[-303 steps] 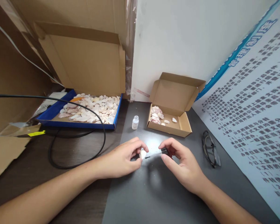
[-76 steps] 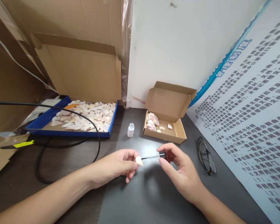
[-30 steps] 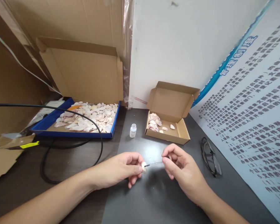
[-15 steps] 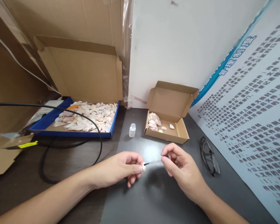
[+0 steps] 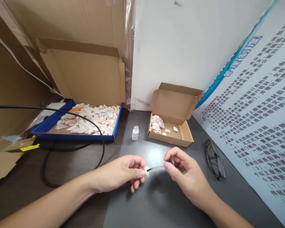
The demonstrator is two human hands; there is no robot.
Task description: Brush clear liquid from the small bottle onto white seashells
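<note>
Between the thumb and fingers of my left hand [image 5: 133,172] is a small pale seashell [image 5: 147,171], mostly outside the fingertips. My right hand [image 5: 180,167] pinches a thin brush [image 5: 155,167] with a dark tip and a slim shaft. The brush tip meets the shell's face. Part of the shaft is hidden behind the right fingers. Beyond the hands, a small open glass bottle [image 5: 135,133] with a white label stands upright on the dark table [image 5: 137,209].
A small open cardboard box [image 5: 173,140] holds several shells behind the bottle's right. At left, a blue-edged box [image 5: 73,137] is full of shells. A black cable [image 5: 103,148] loops beside it. Folded glasses [image 5: 213,160] lie at right, near a printed poster [image 5: 258,126].
The brush tip has shifted slightly on the shell, and its shaft lies at a slightly different angle. Both hands keep their grips. The whole view has drifted a little.
</note>
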